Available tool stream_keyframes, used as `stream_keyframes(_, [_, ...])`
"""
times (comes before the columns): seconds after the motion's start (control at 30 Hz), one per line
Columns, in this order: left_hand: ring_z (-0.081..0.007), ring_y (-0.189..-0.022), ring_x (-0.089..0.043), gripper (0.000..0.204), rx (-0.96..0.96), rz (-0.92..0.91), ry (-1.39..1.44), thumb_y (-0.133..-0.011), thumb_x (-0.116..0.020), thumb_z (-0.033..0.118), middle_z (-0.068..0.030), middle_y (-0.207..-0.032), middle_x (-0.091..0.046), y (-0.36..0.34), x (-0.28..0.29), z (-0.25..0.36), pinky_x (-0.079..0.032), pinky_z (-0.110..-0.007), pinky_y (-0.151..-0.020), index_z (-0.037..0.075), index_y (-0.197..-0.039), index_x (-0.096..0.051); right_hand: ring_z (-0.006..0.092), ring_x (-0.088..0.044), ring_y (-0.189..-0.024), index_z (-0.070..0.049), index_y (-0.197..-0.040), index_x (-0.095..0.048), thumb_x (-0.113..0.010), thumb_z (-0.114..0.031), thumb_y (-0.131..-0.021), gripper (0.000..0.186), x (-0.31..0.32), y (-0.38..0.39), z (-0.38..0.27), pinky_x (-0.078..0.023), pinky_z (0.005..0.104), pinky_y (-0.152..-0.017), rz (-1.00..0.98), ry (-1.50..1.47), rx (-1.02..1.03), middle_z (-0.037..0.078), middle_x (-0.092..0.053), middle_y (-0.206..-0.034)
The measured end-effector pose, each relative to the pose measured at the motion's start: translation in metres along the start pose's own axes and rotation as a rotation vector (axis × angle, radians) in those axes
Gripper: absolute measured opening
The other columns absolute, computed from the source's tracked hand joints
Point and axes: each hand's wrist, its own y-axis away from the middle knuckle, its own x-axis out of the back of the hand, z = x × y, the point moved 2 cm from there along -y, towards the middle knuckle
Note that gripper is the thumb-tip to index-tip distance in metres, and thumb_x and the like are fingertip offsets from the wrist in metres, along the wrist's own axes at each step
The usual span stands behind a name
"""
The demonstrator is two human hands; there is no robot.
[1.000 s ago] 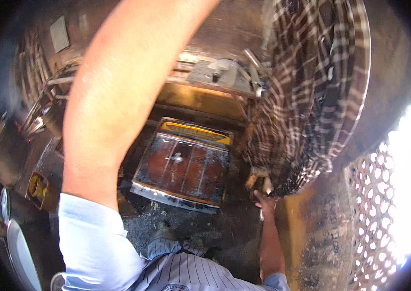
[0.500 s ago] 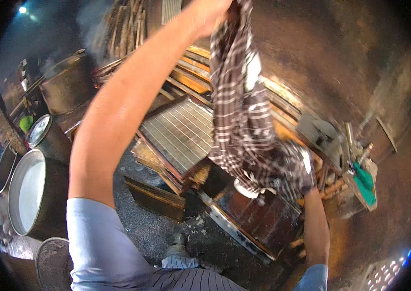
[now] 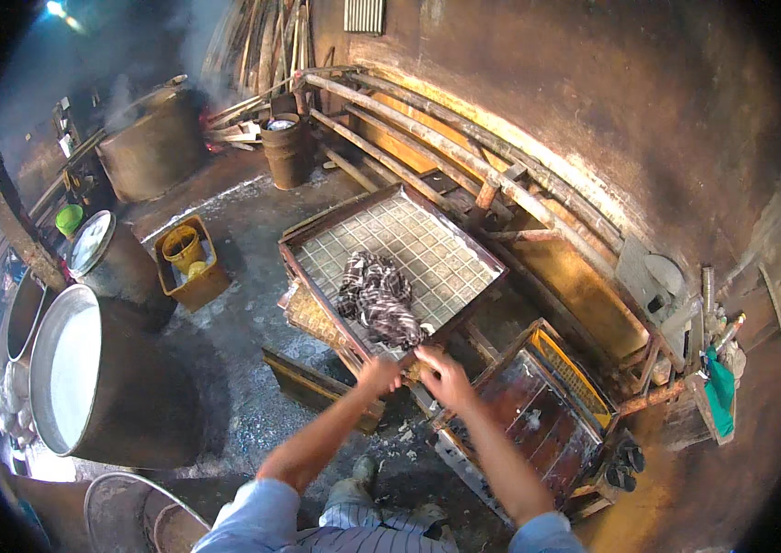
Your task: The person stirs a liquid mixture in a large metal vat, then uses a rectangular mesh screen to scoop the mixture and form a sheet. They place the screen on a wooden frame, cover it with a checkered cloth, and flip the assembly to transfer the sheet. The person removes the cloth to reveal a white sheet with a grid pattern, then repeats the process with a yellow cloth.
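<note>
A person's two bare hands are meeting the near corner of a shallow framed tray [image 3: 446,267], whose pale surface is carrying a grid of lighter lines. A dark checked cloth [image 3: 381,300] is lying bunched on this grid, toward the near corner, its lower end reaching close to the rim. The left hand [image 3: 379,376] is showing curled fingers just outside the corner; the right hand [image 3: 446,380] is pointing its fingers at the rim, just beside the cloth's end. Neither hand is lifting the cloth — whether either is grasping the frame or merely touching it cannot be told at this scale.

To the right, a dark slatted panel [image 3: 524,415] is sitting lower than the tray; below the tray's left side, a narrow wooden board [image 3: 317,387] is standing on edge. Farther left, a yellow crate [image 3: 201,293] is holding a yellow bucket [image 3: 183,245], and a large dark pot [image 3: 146,378] is containing something white. Beyond the tray, long poles [image 3: 455,157] are running along the wall.
</note>
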Motion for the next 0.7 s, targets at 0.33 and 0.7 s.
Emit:
stream_keyframes(0.33, [-0.0383, -0.112, -0.06, 0.062, 0.189, 0.008, -0.179, -0.08, -0.063, 0.055, -0.023, -0.123, -0.062, -0.01, -0.255, -0.049, -0.048, -0.044, -0.094, 0.01, -0.123, -0.064, 0.0423, -0.054, -0.116, 0.003, -0.128, -0.051, -0.068, -0.03, -0.083, 0.058, 0.085, 0.538, 0.059, -0.045, 0.048, -0.096, 0.59, 0.709, -1.805, 0.028, -0.056, -0.125])
stream_keyframes(0.7, [-0.0376, -0.114, -0.059, 0.05, 0.602, 0.063, -0.233, -0.078, -0.053, 0.042, -0.0223, -0.118, -0.064, -0.01, -0.196, 0.103, -0.046, -0.045, -0.099, 0.008, -0.111, -0.07, 0.0233, -0.054, -0.102, -0.004, -0.108, -0.056, -0.051, -0.035, -0.093, 0.034, 0.14, 0.665, 0.083, -0.041, 0.0408, -0.094, 0.597, -0.074, -1.68, 0.01, -0.056, -0.113])
